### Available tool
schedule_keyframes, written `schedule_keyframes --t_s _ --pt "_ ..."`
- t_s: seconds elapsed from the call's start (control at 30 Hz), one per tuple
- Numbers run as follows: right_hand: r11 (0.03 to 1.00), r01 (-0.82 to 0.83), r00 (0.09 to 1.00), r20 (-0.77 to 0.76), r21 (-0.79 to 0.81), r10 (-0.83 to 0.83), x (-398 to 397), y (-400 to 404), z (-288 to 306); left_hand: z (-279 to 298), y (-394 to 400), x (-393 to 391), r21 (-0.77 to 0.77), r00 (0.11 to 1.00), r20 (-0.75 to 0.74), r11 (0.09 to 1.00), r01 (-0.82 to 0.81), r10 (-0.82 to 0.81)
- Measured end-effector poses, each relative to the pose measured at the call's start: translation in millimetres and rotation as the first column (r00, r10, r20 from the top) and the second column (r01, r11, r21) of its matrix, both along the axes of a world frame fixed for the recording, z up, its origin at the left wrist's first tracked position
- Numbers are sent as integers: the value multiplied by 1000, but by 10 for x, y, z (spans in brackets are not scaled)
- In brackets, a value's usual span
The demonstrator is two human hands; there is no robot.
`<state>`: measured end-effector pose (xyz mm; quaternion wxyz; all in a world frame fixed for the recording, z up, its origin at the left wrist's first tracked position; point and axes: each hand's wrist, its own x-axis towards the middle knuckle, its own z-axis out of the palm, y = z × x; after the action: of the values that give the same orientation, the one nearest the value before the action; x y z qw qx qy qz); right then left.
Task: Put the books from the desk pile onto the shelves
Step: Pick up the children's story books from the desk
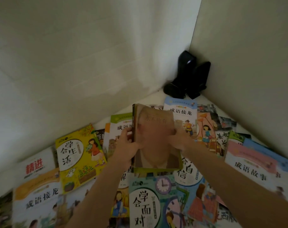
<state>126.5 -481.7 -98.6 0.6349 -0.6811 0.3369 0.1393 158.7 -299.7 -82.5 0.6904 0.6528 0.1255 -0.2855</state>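
A thick tan-brown paperback book with a blurred portrait cover (156, 139) is raised above the middle of the spread, its front cover facing the camera and its spine on the left side. The left hand (128, 145) grips the spine edge, fingers curled round it with the thumb on the cover. The right hand (181, 139) holds the opposite long edge, its fingers bent against the cover's right margin. Both forearms reach in from the bottom of the view.

Under and around the held book lies a loose layer of thin illustrated children's books on a white desk surface (100, 122). Just left sits a yellow book with a white oval title and a girl in red (80, 157); beyond it a white book with red characters (34, 167) and, nearer the camera, a white book with an orange top band (38, 199). Below the held book lies a teal book with a purple clock (149, 199). Behind it, toward the corner, rests a white book with a blue top band (181, 112), and at the far right a pink-and-white book (250, 165) overlaps a blue one.

In the corner where the two pale walls meet stand two black speaker-like objects (191, 76), touching each other.
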Motion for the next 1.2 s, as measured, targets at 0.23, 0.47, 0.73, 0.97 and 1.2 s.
schedule_keyframes --t_s 0.23,0.47,0.73,0.97,1.2 --pt "993 90 911 396 72 -111 -205 126 310 150 173 -90 -119 937 343 987 108 -61" --pt "978 113 778 628 -173 21 -460 440 162 275 438 -51 15 834 537 989 145 -130" --pt "971 120 715 697 -205 59 -376 416 42 21 372 -18 75 808 561 983 165 -178" --pt "940 176 709 701 -291 84 -316 407 108 15 344 19 3 831 553 998 66 -57" --pt "964 98 727 679 -249 102 -281 357 26 -21 231 -49 42 819 573 999 -34 4"
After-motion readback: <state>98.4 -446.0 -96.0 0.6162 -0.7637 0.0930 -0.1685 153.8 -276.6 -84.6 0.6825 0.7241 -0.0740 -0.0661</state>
